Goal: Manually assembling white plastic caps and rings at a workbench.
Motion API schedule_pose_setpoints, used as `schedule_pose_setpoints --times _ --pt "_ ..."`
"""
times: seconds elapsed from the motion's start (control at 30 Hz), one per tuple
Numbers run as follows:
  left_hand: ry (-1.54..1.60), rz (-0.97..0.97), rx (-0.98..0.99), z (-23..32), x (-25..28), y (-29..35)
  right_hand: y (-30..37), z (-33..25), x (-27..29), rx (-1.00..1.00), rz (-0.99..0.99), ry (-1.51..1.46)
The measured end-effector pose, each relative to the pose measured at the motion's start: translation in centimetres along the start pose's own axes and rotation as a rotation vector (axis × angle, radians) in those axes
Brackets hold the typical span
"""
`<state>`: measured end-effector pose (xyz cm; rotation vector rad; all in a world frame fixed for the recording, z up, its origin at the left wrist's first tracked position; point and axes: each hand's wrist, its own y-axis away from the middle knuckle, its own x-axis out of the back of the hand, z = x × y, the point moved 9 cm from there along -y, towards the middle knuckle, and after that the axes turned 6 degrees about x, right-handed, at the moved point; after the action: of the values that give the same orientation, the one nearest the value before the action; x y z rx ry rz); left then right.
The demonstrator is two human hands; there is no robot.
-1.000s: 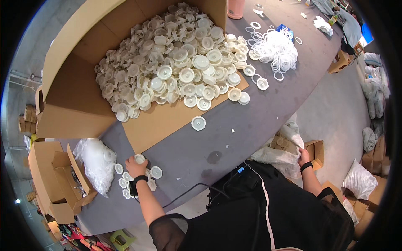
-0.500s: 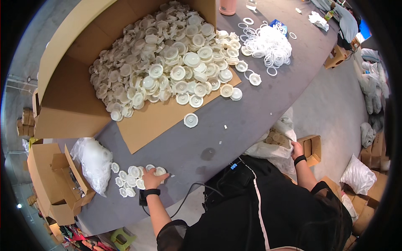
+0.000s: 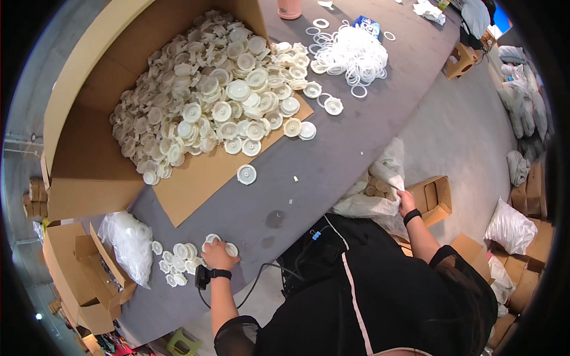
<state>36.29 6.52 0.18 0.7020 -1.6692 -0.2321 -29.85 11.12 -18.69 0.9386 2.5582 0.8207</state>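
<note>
While the left hand [image 3: 219, 255] bends down over a few white caps [image 3: 231, 250] on the grey table [image 3: 323, 148], the right hand [image 3: 407, 203] grips the gathered edge of a whitish sack [image 3: 362, 203] at the table's near side. The left thumb points out to the right, next to one of those caps; the other fingers curve downward, and whether they pinch anything I cannot tell (the back of the hand hides their tips). The right fingers are closed on the sack's material, and round pieces [image 3: 377, 187] lie inside its open mouth. Just left of the left hand sits a cluster of caps [image 3: 178, 261], with a clear plastic bag [image 3: 127, 246] and an open cardboard box [image 3: 59, 255] farther left. Beyond, a large heap of caps [image 3: 202, 89] spills from a big carton [image 3: 89, 148] onto its flap [image 3: 187, 193]. One lone cap [image 3: 246, 174] lies nearby, while white rings [image 3: 356, 53] are piled right of the heap.
</note>
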Motion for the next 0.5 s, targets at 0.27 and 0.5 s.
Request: schedule_pose_setpoints --times 0.27,0.5 --pt "0.267 0.209 -0.152 0.6 1.5 1.6 1.6 -1.7 -0.7 -0.007 -0.014 -0.019" --pt "1.837 -0.04 -0.031 -0.7 -1.8 -1.4 2.2 -3.1 -0.3 -0.001 -0.005 -0.078"
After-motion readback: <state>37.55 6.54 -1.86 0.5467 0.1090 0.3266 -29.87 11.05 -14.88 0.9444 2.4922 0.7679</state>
